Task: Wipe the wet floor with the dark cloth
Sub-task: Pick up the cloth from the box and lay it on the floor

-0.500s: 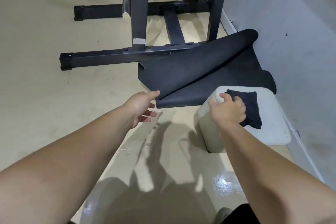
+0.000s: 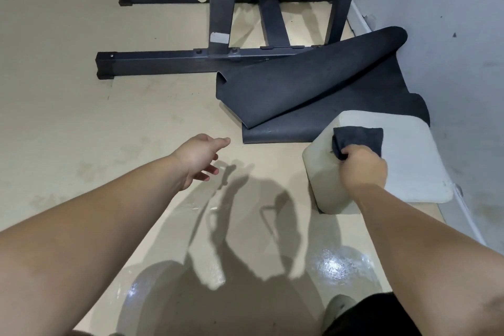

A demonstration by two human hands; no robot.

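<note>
The dark cloth (image 2: 362,139) lies folded on top of a pale cushioned block (image 2: 409,172) at the right. My right hand (image 2: 364,169) is closed on the cloth's near edge, pinching it up off the block. My left hand (image 2: 200,159) hovers over the beige floor with its fingers spread and nothing in it. The wet floor (image 2: 338,264) shows as shiny patches and thin water streaks close to me, between my arms.
A black rubber mat (image 2: 300,90), partly folded over, lies behind the block. A black metal equipment frame (image 2: 174,63) with upright posts stands beyond it. A grey wall (image 2: 450,35) runs along the right side.
My right hand has closed onto the cloth's near edge and bunched it up. The left hand has stayed in roughly the same place.
</note>
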